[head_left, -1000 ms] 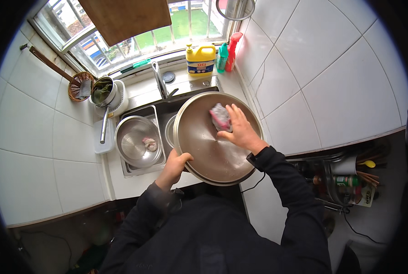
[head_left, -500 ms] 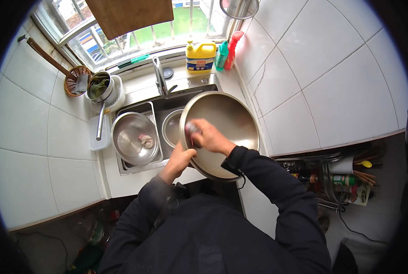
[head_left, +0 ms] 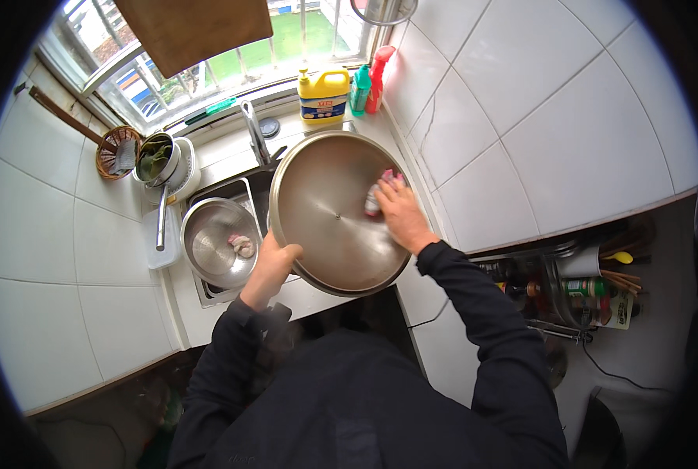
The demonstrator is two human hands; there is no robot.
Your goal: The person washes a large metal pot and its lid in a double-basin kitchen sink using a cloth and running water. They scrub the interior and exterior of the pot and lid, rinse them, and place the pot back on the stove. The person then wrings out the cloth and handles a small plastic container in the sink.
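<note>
Both hands are on one large steel wok lid (head_left: pixel 335 211), held tilted over the sink (head_left: pixel 231 187). The right hand (head_left: pixel 398 216) presses a pink scouring cloth (head_left: pixel 382 190) flat against the lid's inner face, now near the right rim; half a second ago it worked the left side and a second ago the upper middle, so the scrubbing sweeps across the whole surface. The left hand (head_left: pixel 272 264) clenches the lower left rim, steadying it as before. The lid is a broad, shallow, dull-shining dome with a small centre rivet. Beside it in the sink sits a smaller steel bowl (head_left: pixel 217 244) holding a pale scrap. Behind stand a chrome tap (head_left: pixel 255 137), a yellow plastic detergent jug (head_left: pixel 324 95), and green and red bottles (head_left: pixel 368 78). Glossy white tiles (head_left: pixel 536 117) line the walls.
</note>
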